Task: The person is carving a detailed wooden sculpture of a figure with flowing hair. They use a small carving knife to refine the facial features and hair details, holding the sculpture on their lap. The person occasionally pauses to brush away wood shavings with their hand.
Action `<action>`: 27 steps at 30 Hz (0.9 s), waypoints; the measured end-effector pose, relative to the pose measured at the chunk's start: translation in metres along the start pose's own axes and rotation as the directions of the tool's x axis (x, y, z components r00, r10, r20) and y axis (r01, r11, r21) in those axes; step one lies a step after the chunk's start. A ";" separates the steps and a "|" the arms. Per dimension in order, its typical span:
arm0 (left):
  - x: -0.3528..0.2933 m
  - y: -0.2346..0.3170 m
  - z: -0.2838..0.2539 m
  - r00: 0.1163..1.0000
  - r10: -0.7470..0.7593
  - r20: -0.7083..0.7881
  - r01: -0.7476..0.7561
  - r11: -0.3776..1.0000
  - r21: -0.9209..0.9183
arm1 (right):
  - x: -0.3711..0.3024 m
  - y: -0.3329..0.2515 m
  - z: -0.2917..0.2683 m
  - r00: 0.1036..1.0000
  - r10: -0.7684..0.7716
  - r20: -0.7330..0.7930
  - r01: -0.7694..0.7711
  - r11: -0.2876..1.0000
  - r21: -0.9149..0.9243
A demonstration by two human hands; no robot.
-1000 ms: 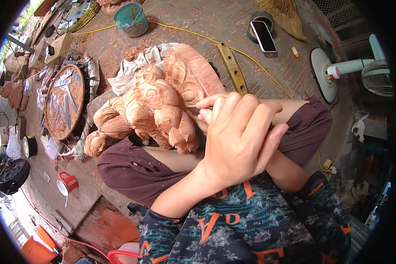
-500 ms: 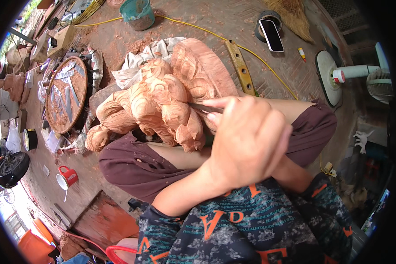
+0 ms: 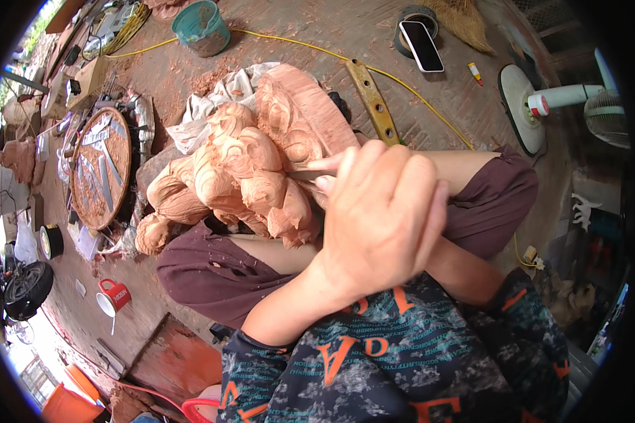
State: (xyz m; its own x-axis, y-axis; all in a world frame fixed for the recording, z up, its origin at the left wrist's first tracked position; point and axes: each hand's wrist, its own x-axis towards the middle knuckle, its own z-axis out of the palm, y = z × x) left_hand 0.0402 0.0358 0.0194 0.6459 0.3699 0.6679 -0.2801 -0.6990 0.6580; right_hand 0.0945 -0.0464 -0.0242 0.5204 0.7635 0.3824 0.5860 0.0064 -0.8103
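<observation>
A carved reddish wood sculpture (image 3: 250,151) with rounded, swirled forms lies across my crossed legs. My left hand (image 3: 381,222) is closed, back up, just right of it. A thin dark carving chisel (image 3: 303,175) sticks out from the grip, its tip against the groove between the rounded forms. An index finger and a thumb press along its blade. The handle is hidden in the grip. My right forearm (image 3: 466,271) passes behind the left hand, which covers most of the right hand, so its fingers cannot be made out clearly.
Left stands a round tray (image 3: 123,190) of metal chisels and shavings. A red mug (image 3: 120,292) stands nearer. Beyond the carving are a grey cloth (image 3: 190,130), a teal bucket (image 3: 203,48) and a yellow level (image 3: 374,106). A phone (image 3: 422,46) and a fan (image 3: 525,106) are right.
The whole view has shifted a little, so the carving and hands sit further left in the picture. The chisel tip stays at the same groove, and the grip looks unchanged.
</observation>
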 end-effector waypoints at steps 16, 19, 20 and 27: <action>0.008 0.017 0.002 0.990 0.034 0.137 -0.033 0.999 -0.005 | 0.042 0.038 -0.008 0.992 0.103 -0.074 -0.107 0.993 -0.051; 0.002 0.015 -0.005 0.985 0.028 0.173 -0.028 1.000 -0.003 | 0.061 0.054 -0.001 0.992 0.116 -0.055 -0.120 0.991 -0.057; 0.002 0.017 -0.003 0.987 0.030 0.160 -0.028 0.999 -0.017 | 0.067 0.058 0.002 0.992 0.119 -0.048 -0.122 0.991 -0.059; 0.003 0.017 0.000 0.990 0.039 0.135 -0.036 0.999 -0.023 | 0.082 0.065 0.000 0.991 0.128 -0.048 -0.131 0.990 -0.053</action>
State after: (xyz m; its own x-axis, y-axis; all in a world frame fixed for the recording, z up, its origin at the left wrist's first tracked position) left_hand 0.0376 0.0251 0.0330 0.7245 0.2561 0.6399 -0.3194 -0.6980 0.6409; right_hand 0.1752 0.0166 -0.0460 0.6203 0.7263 0.2962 0.5450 -0.1276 -0.8287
